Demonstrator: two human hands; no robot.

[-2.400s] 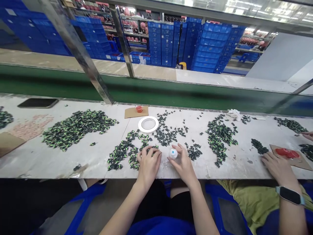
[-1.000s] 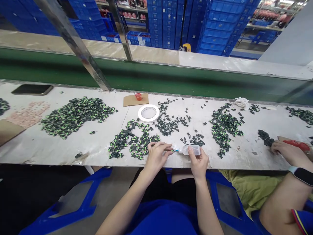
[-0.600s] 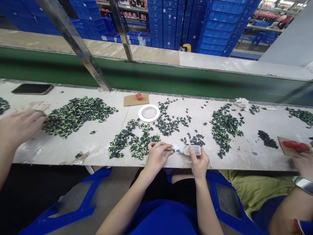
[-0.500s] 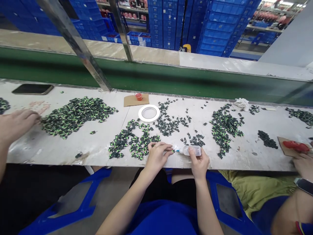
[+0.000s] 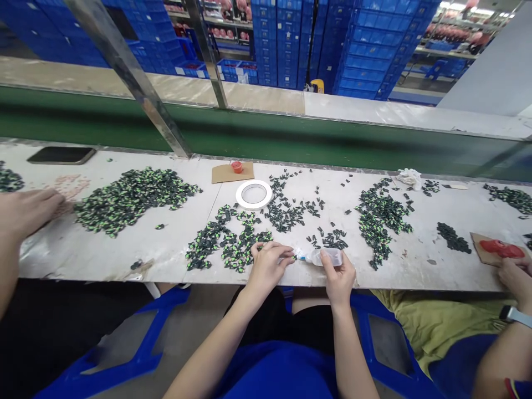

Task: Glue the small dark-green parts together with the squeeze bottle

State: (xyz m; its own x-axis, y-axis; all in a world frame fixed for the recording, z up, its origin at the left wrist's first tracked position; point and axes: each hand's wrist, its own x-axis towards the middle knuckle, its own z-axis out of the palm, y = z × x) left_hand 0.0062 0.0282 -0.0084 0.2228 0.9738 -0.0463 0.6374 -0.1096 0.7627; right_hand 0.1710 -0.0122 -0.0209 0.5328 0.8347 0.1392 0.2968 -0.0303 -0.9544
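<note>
In my right hand (image 5: 341,277) is a clear squeeze bottle (image 5: 328,256), lying nearly level with its thin blue tip pointing left. My left hand (image 5: 271,263) pinches a small black-and-green part (image 5: 295,257) right at that tip; fingertips partly hide it. Beside my left hand spreads a pile of black-and-green parts (image 5: 239,249). Small plain black pieces (image 5: 333,238) lie just beyond the bottle, and more black pieces (image 5: 286,213) are scattered farther back. A white tape roll (image 5: 254,195) rests flat behind the piles.
A red cup (image 5: 236,167) stands on cardboard (image 5: 220,174) at the back. Co-workers' hands are at the left (image 5: 29,210) and right (image 5: 515,280). Other part piles (image 5: 137,197) (image 5: 382,216) flank mine. A phone (image 5: 62,155) lies far left; a metal post (image 5: 145,100) rises behind.
My hands, the bottle and the small part stay almost in place. The right co-worker's wrist has turned and that hand shifted slightly; the left co-worker's hand moved a little.
</note>
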